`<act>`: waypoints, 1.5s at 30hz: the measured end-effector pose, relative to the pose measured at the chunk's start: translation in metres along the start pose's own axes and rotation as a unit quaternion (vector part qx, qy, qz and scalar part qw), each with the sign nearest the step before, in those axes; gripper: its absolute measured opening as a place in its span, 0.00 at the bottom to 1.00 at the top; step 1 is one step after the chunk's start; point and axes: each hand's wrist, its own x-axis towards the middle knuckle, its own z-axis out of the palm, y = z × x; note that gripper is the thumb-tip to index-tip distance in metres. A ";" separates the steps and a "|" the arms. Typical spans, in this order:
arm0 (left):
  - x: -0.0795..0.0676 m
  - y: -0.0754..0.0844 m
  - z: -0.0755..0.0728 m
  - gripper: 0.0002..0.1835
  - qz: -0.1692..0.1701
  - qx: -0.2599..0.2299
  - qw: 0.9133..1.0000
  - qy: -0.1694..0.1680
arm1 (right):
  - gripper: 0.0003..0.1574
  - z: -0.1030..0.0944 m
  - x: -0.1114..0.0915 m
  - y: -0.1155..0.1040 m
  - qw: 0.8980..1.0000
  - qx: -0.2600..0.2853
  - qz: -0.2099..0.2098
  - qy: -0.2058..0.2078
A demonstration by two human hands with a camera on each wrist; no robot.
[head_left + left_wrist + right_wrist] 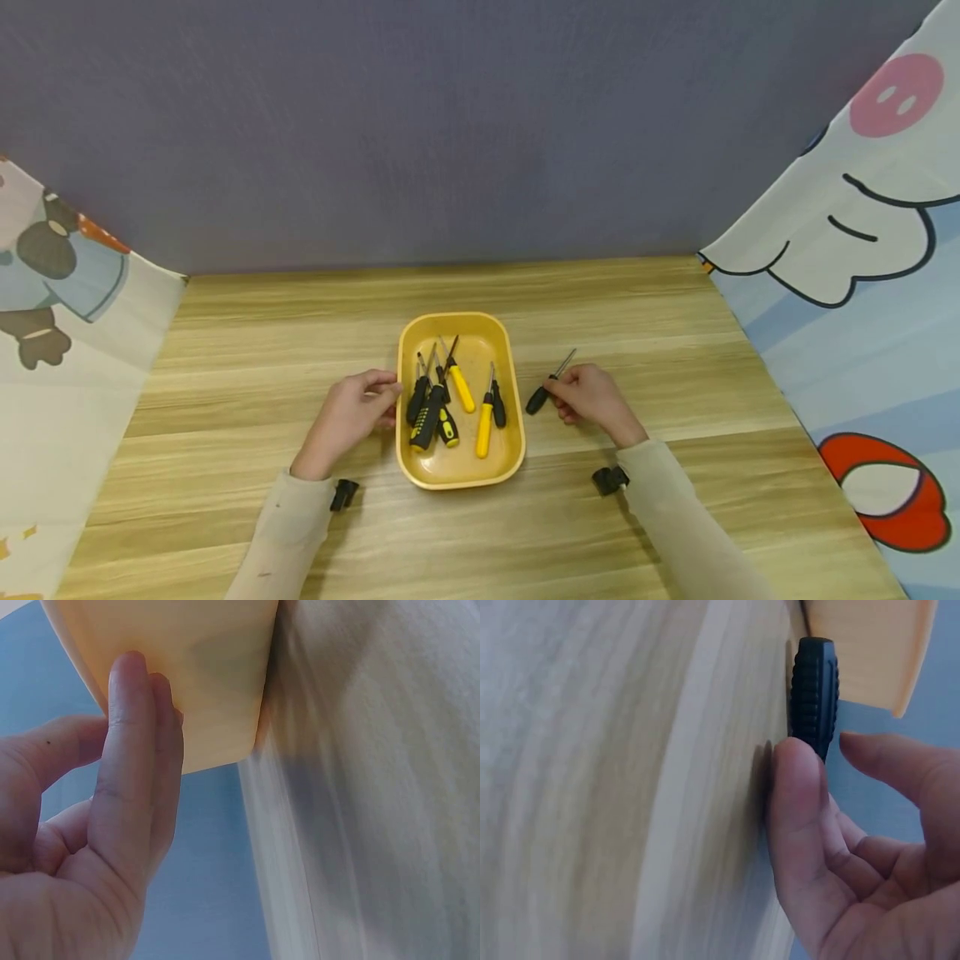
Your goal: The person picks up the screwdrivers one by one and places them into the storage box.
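At the left wall of a yellow plastic tray point(461, 482) is my left hand point(352, 417). In the left wrist view its nearly straight fingers point(124, 750) lie against the outer wall, and the thumb meets the rim, its tip hidden. Several screwdrivers lie inside the tray, among them a yellow-handled one point(484, 429) and a thick black-and-yellow one point(427, 419). To the tray's right, a black-handled screwdriver point(537, 400) is tilted with its shaft pointing away. My right hand point(588, 396) has its fingers at that handle; the right wrist view shows a narrow gap between thumb and handle.
The wood-grain table point(300, 333) holds the tray near its middle. A grey panel point(450, 133) stands behind it, and cartoon-printed sheets point(862, 350) border both sides. Dark cuff devices point(609, 480) sit at both wrists.
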 end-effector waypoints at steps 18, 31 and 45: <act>0.000 0.000 0.000 0.19 0.000 -0.004 1.000 0.002 | 0.15 0.003 0.009 -0.003 0.999 -0.049 0.003 0.008; 0.000 0.000 0.000 0.19 0.003 -0.008 1.000 0.003 | 0.16 0.006 0.012 -0.006 0.994 -0.105 0.006 0.026; -0.003 0.003 -0.001 0.19 -0.002 -0.011 1.000 0.001 | 0.18 0.007 0.013 -0.010 0.989 -0.143 -0.006 0.030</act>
